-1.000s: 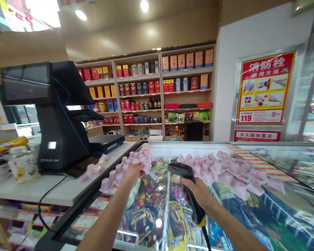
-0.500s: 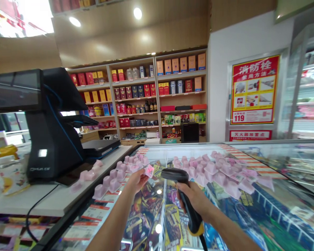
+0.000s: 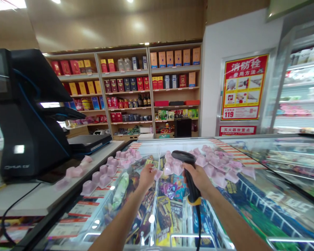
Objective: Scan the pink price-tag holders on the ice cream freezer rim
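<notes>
My left hand (image 3: 146, 177) is closed on a small pink plastic cup (image 3: 157, 173), pinching it by one edge above the glass top of a freezer (image 3: 99, 212). In my right hand (image 3: 199, 177) is a black barcode scanner (image 3: 191, 179) with a yellow band and a cable hanging down from its grip. The scanner's head points left, above and to the right of the held cup, apart from it. Pink cups (image 3: 214, 160) lie heaped behind and right of the scanner. More pink cups (image 3: 103, 174) sit in rows to the left, on the freezer's edge.
A black checkout terminal (image 3: 34, 122) stands on the white counter (image 3: 23, 202) at left, with several pink cups (image 3: 75, 170) nearby. Packaged goods (image 3: 167, 216) show through the glass. Shelves of boxes (image 3: 125, 83) line the back; a red poster (image 3: 243, 87) hangs right.
The view has shifted, moving the surroundings left. My left hand has moved right with the cup, whose printed face has turned away. The scanner has risen and moved right.
</notes>
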The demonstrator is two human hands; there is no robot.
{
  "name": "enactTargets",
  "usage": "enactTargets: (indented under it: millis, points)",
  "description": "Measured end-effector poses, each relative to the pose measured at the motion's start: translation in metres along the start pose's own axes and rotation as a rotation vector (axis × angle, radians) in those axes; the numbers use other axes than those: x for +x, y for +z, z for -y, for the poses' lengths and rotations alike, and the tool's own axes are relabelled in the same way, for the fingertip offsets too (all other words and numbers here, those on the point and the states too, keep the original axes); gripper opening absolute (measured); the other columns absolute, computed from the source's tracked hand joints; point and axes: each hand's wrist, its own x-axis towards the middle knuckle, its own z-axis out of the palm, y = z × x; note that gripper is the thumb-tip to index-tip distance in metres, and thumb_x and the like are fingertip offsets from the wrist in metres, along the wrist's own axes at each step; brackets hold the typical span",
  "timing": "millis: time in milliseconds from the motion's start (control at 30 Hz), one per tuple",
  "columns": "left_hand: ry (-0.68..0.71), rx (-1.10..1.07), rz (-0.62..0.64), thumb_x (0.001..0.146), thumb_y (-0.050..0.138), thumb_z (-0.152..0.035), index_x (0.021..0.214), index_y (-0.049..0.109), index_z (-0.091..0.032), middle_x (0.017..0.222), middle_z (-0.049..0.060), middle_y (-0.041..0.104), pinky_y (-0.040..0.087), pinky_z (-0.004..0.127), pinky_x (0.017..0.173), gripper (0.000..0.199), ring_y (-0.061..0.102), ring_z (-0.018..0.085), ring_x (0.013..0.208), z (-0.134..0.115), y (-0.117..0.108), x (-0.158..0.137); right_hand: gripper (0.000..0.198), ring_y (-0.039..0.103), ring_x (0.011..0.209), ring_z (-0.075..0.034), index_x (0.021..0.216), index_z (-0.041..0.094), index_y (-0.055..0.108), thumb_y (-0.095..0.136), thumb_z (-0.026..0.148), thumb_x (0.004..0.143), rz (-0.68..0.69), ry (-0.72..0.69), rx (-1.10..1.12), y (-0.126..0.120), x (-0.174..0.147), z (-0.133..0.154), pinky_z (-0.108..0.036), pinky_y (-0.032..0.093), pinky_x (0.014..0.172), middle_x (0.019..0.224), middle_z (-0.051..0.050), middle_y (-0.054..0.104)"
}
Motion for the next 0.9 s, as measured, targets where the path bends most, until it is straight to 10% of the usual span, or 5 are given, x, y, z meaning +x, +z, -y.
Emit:
enactTargets:
  millis: [600,900]
  points:
    - [0.25,0.399,-0.007,0.066,0.052,-0.014,0.105,0.05,-0.012,0.1,0.011,0.058,0.035,0.028,0.083,0.039,0.051,0.02,0.096,-0.016,0.049,0.012,0.032,0.044,0.033,-0.008,0.057,0.014,0.049,0.047,0.044,0.069,0.003,0.045,0.024,-0.002,0.005,-0.006,-0.02,0.037,0.034,0.04,0.001,0.05]
    - [0.208,0.721,-0.241,0.07,0.046,-0.019,0.11,0.047,-0.013,0.114,0.013,0.048,0.026,0.033,0.092,0.04,0.039,0.025,0.109,0.005,-0.082,0.013,0.029,0.045,0.036,-0.008,0.062,0.015,0.05,0.049,0.043,0.068,0.07,0.021,0.043,0.008,-0.003,-0.008,-0.02,0.037,0.035,0.045,0.001,0.051]
